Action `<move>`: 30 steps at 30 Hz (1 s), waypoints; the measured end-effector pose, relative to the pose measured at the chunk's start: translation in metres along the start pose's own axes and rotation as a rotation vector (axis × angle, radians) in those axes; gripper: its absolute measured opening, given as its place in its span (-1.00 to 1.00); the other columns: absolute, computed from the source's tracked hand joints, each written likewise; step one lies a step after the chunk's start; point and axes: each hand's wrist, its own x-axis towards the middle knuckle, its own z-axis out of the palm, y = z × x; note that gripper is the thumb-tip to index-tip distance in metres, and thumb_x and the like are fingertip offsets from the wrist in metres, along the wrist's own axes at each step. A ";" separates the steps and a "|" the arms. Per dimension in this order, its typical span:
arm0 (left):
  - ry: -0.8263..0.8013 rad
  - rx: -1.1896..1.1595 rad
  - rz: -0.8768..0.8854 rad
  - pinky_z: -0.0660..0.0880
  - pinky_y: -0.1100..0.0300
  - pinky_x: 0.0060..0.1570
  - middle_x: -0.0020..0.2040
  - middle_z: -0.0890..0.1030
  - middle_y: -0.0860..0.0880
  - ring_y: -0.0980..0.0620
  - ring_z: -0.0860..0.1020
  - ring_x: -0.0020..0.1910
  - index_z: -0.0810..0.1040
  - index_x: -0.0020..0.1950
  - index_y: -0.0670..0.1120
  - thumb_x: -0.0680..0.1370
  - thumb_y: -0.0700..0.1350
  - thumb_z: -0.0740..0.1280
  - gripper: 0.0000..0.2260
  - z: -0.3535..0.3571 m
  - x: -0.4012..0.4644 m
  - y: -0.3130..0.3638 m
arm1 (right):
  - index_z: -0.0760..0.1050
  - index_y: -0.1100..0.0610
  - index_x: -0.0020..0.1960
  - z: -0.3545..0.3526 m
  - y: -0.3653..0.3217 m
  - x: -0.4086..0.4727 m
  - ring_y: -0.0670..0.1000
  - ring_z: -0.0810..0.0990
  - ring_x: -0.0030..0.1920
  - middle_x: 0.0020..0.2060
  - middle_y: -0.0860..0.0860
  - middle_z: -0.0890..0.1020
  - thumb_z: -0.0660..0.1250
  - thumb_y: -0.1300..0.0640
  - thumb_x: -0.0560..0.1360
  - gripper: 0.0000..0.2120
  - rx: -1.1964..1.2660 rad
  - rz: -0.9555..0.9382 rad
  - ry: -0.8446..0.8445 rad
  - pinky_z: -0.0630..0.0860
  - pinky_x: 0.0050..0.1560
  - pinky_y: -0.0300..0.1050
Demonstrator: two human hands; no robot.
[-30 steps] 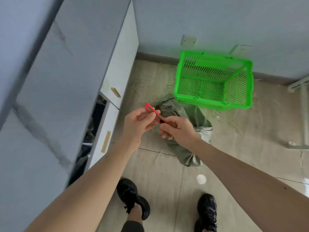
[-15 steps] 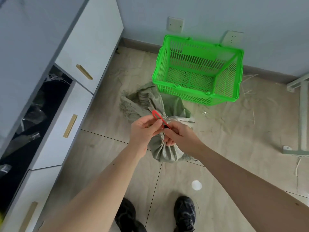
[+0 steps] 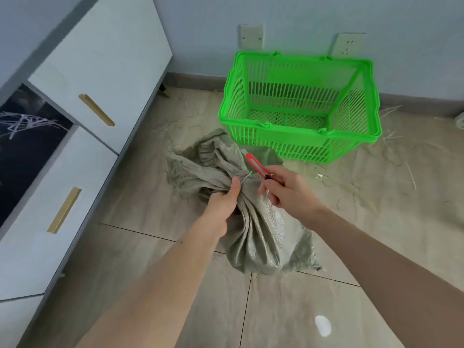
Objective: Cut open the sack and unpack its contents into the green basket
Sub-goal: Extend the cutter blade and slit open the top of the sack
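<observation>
Left hand (image 3: 223, 204) fingers grip the gathered neck of the sack (image 3: 251, 222); right hand (image 3: 288, 194) fingers pinch the red cutter (image 3: 258, 169) just beside it.

Grey-green woven sack (image 3: 253, 234), red knife (image 3: 257, 169), bright green latticed basket (image 3: 296, 136), beige floor (image 3: 140, 272).
</observation>
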 end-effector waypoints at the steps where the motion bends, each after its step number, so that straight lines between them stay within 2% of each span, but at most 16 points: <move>1: -0.014 -0.069 0.050 0.53 -0.04 0.24 0.10 0.69 -0.10 -0.09 0.65 0.08 0.60 0.19 -0.20 0.43 0.25 0.42 -0.42 0.003 0.010 -0.001 | 0.52 0.10 0.16 0.000 0.006 0.006 -0.02 0.40 -0.42 -0.24 0.14 0.62 0.16 0.36 0.56 -0.71 0.031 -0.025 -0.008 0.33 -0.41 -0.17; 3: -0.059 -0.193 0.156 0.57 -0.07 0.18 0.05 0.71 -0.15 -0.12 0.68 0.04 0.62 0.16 -0.22 0.48 0.07 0.46 -0.59 0.008 0.027 0.000 | 0.50 0.08 0.19 0.000 0.016 0.018 -0.03 0.40 -0.42 -0.23 0.10 0.61 0.15 0.39 0.57 -0.67 0.055 -0.078 -0.014 0.33 -0.41 -0.20; 5: -0.145 -0.279 0.224 0.58 -0.06 0.14 0.08 0.70 -0.21 -0.15 0.67 0.07 0.58 0.21 -0.26 0.54 -0.04 0.43 -0.64 0.010 0.037 0.002 | 0.48 0.09 0.21 -0.002 0.024 0.029 -0.05 0.40 -0.44 -0.23 0.08 0.60 0.14 0.39 0.58 -0.67 0.036 -0.127 -0.006 0.33 -0.43 -0.23; 9: -0.266 -0.296 0.329 0.55 -0.13 0.19 0.15 0.66 -0.25 -0.18 0.65 0.13 0.51 0.30 -0.27 0.58 0.00 0.36 -0.58 0.015 0.044 0.008 | 0.47 0.11 0.23 -0.006 0.030 0.040 -0.08 0.40 -0.44 -0.27 0.03 0.58 0.18 0.29 0.59 -0.74 -0.070 -0.217 0.025 0.33 -0.40 -0.20; 11: -0.301 -0.311 0.382 0.57 -0.09 0.15 0.16 0.65 -0.28 -0.20 0.64 0.13 0.53 0.28 -0.28 0.62 -0.02 0.29 -0.63 0.019 0.039 0.013 | 0.52 0.07 0.04 -0.008 0.027 0.042 -0.08 0.37 -0.43 -0.35 -0.02 0.51 0.19 0.13 0.61 -0.87 -0.169 -0.279 0.085 0.30 -0.36 -0.14; 13: -0.334 -0.343 0.437 0.63 -0.01 0.04 0.16 0.64 -0.29 -0.16 0.66 0.06 0.55 0.25 -0.28 0.64 -0.06 0.25 -0.67 0.022 0.032 0.018 | 0.49 0.06 -0.18 -0.010 0.020 0.040 -0.08 0.33 -0.41 -0.40 -0.07 0.44 0.16 0.01 0.63 -0.74 -0.224 -0.337 0.197 0.25 -0.34 -0.12; 14: -0.348 -0.360 0.461 0.65 0.03 -0.02 0.15 0.64 -0.28 -0.14 0.67 0.01 0.55 0.25 -0.28 0.64 -0.07 0.25 -0.68 0.023 0.028 0.020 | 0.52 0.05 -0.17 -0.012 0.017 0.037 -0.08 0.32 -0.41 -0.41 -0.08 0.43 0.17 -0.01 0.62 -0.73 -0.250 -0.357 0.247 0.24 -0.35 -0.12; 17: -0.346 -0.388 0.509 0.66 0.07 -0.12 0.11 0.66 -0.27 -0.11 0.69 -0.05 0.55 0.23 -0.31 0.64 -0.09 0.27 -0.69 0.023 0.015 0.021 | 0.59 -0.02 0.01 -0.019 0.009 0.019 -0.06 0.32 -0.47 -0.44 -0.07 0.44 0.24 0.02 0.60 -0.84 -0.342 -0.396 0.319 0.22 -0.43 -0.14; 19: -0.304 -0.408 0.519 0.66 0.08 -0.13 0.05 0.68 -0.25 -0.11 0.69 -0.08 0.55 0.18 -0.31 0.63 -0.11 0.28 -0.72 0.021 0.009 0.021 | 0.55 0.01 0.01 -0.023 0.005 0.002 0.04 0.42 -0.44 -0.38 -0.02 0.54 0.26 0.03 0.58 -0.89 -0.432 -0.414 0.335 0.33 -0.41 -0.06; 20: -0.279 -0.421 0.524 0.65 0.05 -0.08 0.06 0.67 -0.26 -0.14 0.69 -0.04 0.54 0.19 -0.32 0.63 -0.11 0.29 -0.71 0.020 0.007 0.021 | 0.52 0.02 0.00 -0.025 0.004 -0.005 0.08 0.49 -0.41 -0.32 -0.01 0.60 0.26 0.03 0.58 -0.91 -0.487 -0.418 0.336 0.40 -0.38 -0.03; 22: -0.246 -0.444 0.537 0.61 -0.03 0.06 0.14 0.64 -0.31 -0.20 0.65 0.09 0.50 0.25 -0.36 0.61 -0.10 0.32 -0.65 0.019 0.007 0.021 | 0.48 0.01 0.00 -0.025 0.004 -0.015 0.01 0.51 -0.43 -0.29 -0.04 0.65 0.26 0.03 0.58 -0.93 -0.587 -0.408 0.313 0.41 -0.38 -0.06; 24: -0.242 -0.456 0.563 0.60 -0.03 0.07 0.20 0.60 -0.34 -0.20 0.63 0.10 0.46 0.28 -0.39 0.61 -0.10 0.32 -0.61 0.019 0.007 0.022 | 0.48 -0.01 0.01 -0.023 0.005 -0.017 -0.03 0.50 -0.42 -0.32 -0.05 0.63 0.26 0.02 0.57 -0.93 -0.667 -0.401 0.289 0.44 -0.37 -0.05; 27: -0.260 -0.448 0.585 0.62 0.00 -0.02 0.19 0.60 -0.36 -0.19 0.64 0.04 0.45 0.29 -0.40 0.62 -0.09 0.31 -0.60 0.019 0.008 0.023 | 0.48 -0.03 0.00 -0.018 0.006 -0.015 0.04 0.55 -0.34 -0.34 -0.05 0.59 0.26 0.01 0.57 -0.93 -0.722 -0.423 0.292 0.51 -0.28 0.05; 30: -0.267 -0.452 0.580 0.62 -0.04 0.00 0.16 0.61 -0.35 -0.23 0.64 0.08 0.42 0.30 -0.40 0.61 -0.07 0.32 -0.57 0.018 0.010 0.023 | 0.47 -0.03 -0.02 -0.016 0.006 -0.012 0.02 0.50 -0.38 -0.39 -0.09 0.53 0.24 0.02 0.58 -0.95 -0.757 -0.404 0.322 0.42 -0.37 -0.04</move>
